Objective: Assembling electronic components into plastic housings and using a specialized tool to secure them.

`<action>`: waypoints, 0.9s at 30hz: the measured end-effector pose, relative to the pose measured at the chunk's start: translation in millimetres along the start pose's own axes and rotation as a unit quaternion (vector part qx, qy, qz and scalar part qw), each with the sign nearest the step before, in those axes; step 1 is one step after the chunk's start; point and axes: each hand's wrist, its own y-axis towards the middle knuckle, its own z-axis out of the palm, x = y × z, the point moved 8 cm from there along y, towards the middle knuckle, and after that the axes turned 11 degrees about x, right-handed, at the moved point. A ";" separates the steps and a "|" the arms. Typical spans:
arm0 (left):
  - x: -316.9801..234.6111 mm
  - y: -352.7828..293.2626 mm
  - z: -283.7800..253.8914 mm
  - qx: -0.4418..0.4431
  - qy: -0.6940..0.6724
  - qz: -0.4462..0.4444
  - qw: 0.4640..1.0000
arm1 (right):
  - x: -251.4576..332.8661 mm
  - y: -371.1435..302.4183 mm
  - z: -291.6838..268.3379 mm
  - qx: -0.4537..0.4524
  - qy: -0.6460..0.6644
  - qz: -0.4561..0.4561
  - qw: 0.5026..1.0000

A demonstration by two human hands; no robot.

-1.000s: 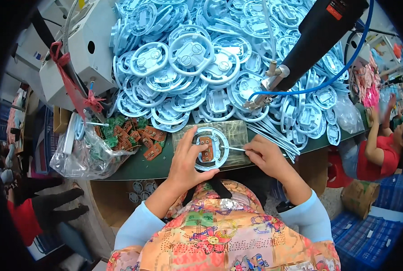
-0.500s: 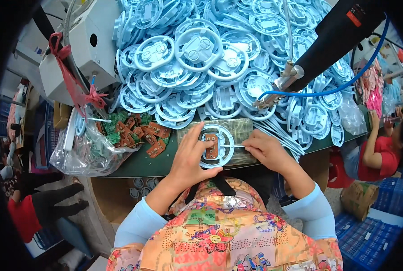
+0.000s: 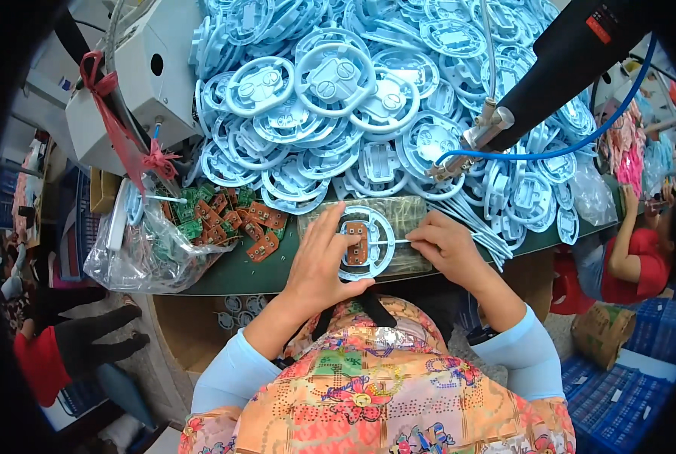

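The left hand [image 3: 324, 261] lies flat on the green counter [image 3: 239, 274], its fingers [image 3: 336, 227] spread and pressing down on a pale blue plastic ring [image 3: 367, 242] that rests at the counter's near edge, at about 6 o'clock from the great heap of blue ring parts [image 3: 368, 98]; inside the ring sits a small brown circuit board [image 3: 355, 242], touched by the left fingertips; the right hand [image 3: 448, 246] is at 3 o'clock of the ring, its fingers pinched shut on a thin white stick [image 3: 395, 241] whose tip reaches in toward the board; under the ring lies a greenish pad [image 3: 406, 212]; at 9 o'clock of the left hand, more brown and green boards [image 3: 232, 219] spill from a clear plastic bag [image 3: 137, 253]; at 1 o'clock of the ring hangs a black powered tool [image 3: 557, 68] with a blue hose [image 3: 573, 144], its metal tip pointing down over the heap; a grey box [image 3: 145, 76] tied with red string stands at 10 o'clock; another person in a red top [image 3: 641, 265] sits at 3 o'clock, well apart
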 end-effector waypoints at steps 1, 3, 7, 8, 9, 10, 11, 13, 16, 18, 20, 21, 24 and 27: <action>-0.1 0.2 -0.3 0.000 0.000 0.001 1.000 | -0.5 0.3 2.2 0.000 0.000 0.000 1.000; -1.9 0.9 -1.0 -0.001 0.006 0.010 1.000 | -2.0 -0.1 7.1 -0.011 0.007 -0.011 1.000; -6.1 4.2 -4.5 0.003 0.009 0.019 1.000 | 2.1 -4.6 5.9 -0.037 -0.030 -0.025 0.999; -6.4 4.2 -4.7 0.004 0.013 0.018 1.000 | 5.6 -4.1 5.0 -0.038 -0.050 -0.036 0.997; -6.7 4.2 -4.8 0.006 0.017 0.017 1.000 | 9.3 -3.9 3.3 -0.039 -0.070 -0.046 0.996; -7.0 3.4 -5.4 0.004 0.017 0.018 1.000 | 13.6 -5.6 -3.7 -0.039 -0.071 -0.046 0.996; -6.3 2.6 -5.1 0.009 0.020 0.015 1.000 | 23.5 -12.0 -27.2 -0.103 -0.093 -0.055 0.989; -7.0 3.9 -3.8 0.008 0.022 0.013 1.000 | 30.3 -32.8 -86.6 -0.273 -0.133 -0.050 0.951; -6.1 1.7 -4.8 0.014 0.025 0.008 1.000 | 41.0 -15.1 -163.2 -0.434 0.173 -0.150 0.871; -5.8 0.1 -6.8 0.007 0.033 0.010 0.999 | 45.4 30.9 -175.1 -0.305 0.400 -0.188 0.844; -7.4 0.5 -7.7 0.004 0.031 0.015 0.999 | 55.1 46.7 -183.9 -0.254 0.389 -0.204 0.862; -7.9 0.7 -7.9 0.005 0.028 0.019 0.999 | 63.9 55.4 -184.1 -0.204 0.378 -0.216 0.877; -10.8 3.5 -6.5 0.013 0.034 0.025 0.999 | 93.4 56.4 -202.5 -0.221 0.322 -0.228 0.892; -10.4 0.5 -8.8 -0.010 0.055 0.025 0.998 | 138.2 60.3 -194.8 -0.216 0.273 -0.240 0.906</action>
